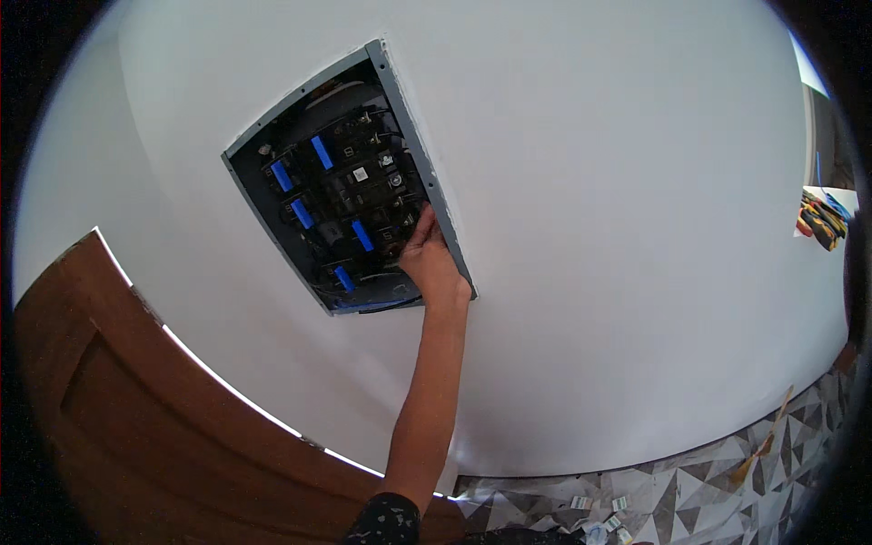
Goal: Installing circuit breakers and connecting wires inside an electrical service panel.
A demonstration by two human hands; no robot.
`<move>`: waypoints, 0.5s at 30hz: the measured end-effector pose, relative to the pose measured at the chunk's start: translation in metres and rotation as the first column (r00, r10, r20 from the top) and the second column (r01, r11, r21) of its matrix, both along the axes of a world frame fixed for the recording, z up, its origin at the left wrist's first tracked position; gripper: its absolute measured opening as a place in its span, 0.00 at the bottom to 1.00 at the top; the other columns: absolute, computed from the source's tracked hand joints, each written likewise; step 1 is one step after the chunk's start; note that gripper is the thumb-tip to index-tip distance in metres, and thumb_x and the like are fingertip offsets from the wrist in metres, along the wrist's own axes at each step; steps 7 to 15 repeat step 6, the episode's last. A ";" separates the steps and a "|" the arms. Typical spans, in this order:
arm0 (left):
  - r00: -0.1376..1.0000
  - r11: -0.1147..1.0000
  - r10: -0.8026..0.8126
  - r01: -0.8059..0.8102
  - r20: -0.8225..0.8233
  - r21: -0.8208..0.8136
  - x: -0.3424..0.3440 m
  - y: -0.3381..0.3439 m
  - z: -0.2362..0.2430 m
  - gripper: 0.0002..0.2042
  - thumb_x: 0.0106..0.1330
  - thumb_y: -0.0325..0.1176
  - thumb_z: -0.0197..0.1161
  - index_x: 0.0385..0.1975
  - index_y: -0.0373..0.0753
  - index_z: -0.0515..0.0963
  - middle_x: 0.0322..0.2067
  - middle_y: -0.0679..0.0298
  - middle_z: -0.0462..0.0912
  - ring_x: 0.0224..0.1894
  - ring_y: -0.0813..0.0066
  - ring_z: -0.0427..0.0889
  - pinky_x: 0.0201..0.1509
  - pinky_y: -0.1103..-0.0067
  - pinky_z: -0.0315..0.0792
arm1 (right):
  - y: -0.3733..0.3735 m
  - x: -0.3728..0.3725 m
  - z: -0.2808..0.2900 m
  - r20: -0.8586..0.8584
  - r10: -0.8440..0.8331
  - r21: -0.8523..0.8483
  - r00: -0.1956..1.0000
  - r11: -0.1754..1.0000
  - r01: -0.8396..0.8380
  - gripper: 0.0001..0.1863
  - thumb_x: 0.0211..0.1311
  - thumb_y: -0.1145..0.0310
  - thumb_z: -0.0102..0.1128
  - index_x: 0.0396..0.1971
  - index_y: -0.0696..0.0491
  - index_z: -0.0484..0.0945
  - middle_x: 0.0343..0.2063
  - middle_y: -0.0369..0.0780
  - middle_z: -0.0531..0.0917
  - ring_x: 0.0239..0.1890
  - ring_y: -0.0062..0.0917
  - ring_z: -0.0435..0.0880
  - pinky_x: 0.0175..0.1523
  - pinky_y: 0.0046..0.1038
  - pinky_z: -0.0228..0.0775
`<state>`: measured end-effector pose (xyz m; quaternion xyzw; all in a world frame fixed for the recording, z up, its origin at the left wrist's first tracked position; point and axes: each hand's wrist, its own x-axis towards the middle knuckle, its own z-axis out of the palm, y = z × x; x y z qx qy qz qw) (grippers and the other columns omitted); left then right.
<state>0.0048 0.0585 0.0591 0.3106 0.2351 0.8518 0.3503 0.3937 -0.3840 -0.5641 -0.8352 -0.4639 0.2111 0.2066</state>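
Far below and to the left of the raised hand, a brown wooden door (136,409) fills the lower left corner. Up and to the left of the hand is a grey panel (400,100) set into the white wall (618,227). Its cover is off, showing rows of black breakers (359,173) with blue levers and dark wires.

The person's left hand (431,262) is at the panel's lower right corner, with the bare forearm stretched straight up from the bottom edge. The fingers (420,229) curl in against the breakers there and one points upward along the frame. Whether they pinch anything or only press on it cannot be told, because the hand hides the contact. The right hand is out of sight.

Well off to the right of the hand, at the picture's rim, some red, yellow and black tools (822,218) lie on a pale surface. Below and to the right, a floor (708,490) with a grey triangle pattern has a few small white packets (599,513) scattered on it.

The step in hand looks like fingertip work on a breaker at the panel's lower right. From this reach, any further move there would probably call for a steady, precise grip, keeping clear of the wires packed close beside the fingers.
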 end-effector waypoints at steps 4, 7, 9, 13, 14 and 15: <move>1.000 1.000 0.018 -0.018 0.023 -0.017 -0.002 0.002 0.000 0.09 0.67 0.20 0.61 0.45 0.28 0.82 0.41 0.56 0.85 0.40 0.71 0.84 0.45 0.80 0.79 | 0.126 -0.008 -0.006 0.197 -0.193 0.591 0.961 0.806 0.040 0.12 0.59 0.73 0.65 0.41 0.61 0.79 0.47 0.52 0.80 0.54 0.50 0.76 0.62 0.47 0.66; 0.996 0.992 0.084 -0.086 -0.024 -0.093 -0.004 0.003 -0.001 0.13 0.67 0.20 0.59 0.51 0.27 0.79 0.46 0.53 0.84 0.44 0.70 0.84 0.53 0.78 0.77 | 0.173 -0.005 0.014 0.071 -0.112 0.623 0.991 0.781 0.043 0.20 0.60 0.70 0.67 0.51 0.60 0.76 0.59 0.51 0.73 0.61 0.49 0.72 0.68 0.46 0.60; 0.996 0.992 0.084 -0.086 -0.024 -0.093 -0.004 0.003 -0.001 0.13 0.67 0.20 0.59 0.51 0.27 0.79 0.46 0.53 0.84 0.44 0.70 0.84 0.53 0.78 0.77 | 0.173 -0.005 0.014 0.071 -0.112 0.623 0.991 0.781 0.043 0.20 0.60 0.70 0.67 0.51 0.60 0.76 0.59 0.51 0.73 0.61 0.49 0.72 0.68 0.46 0.60; 0.996 0.992 0.084 -0.086 -0.024 -0.093 -0.004 0.003 -0.001 0.13 0.67 0.20 0.59 0.51 0.27 0.79 0.46 0.53 0.84 0.44 0.70 0.84 0.53 0.78 0.77 | 0.173 -0.005 0.014 0.071 -0.112 0.623 0.991 0.781 0.043 0.20 0.60 0.70 0.67 0.51 0.60 0.76 0.59 0.51 0.73 0.61 0.49 0.72 0.68 0.46 0.60; 0.996 0.992 0.084 -0.086 -0.024 -0.093 -0.004 0.003 -0.001 0.13 0.67 0.20 0.59 0.51 0.27 0.79 0.46 0.53 0.84 0.44 0.70 0.84 0.53 0.78 0.77 | 0.173 -0.005 0.014 0.071 -0.112 0.623 0.991 0.781 0.043 0.20 0.60 0.70 0.67 0.51 0.60 0.76 0.59 0.51 0.73 0.61 0.49 0.72 0.68 0.46 0.60; 0.996 0.992 0.084 -0.086 -0.024 -0.093 -0.004 0.003 -0.001 0.13 0.67 0.20 0.59 0.51 0.27 0.79 0.46 0.53 0.84 0.44 0.70 0.84 0.53 0.78 0.77 | 0.173 -0.005 0.014 0.071 -0.112 0.623 0.991 0.781 0.043 0.20 0.60 0.70 0.67 0.51 0.60 0.76 0.59 0.51 0.73 0.61 0.49 0.72 0.68 0.46 0.60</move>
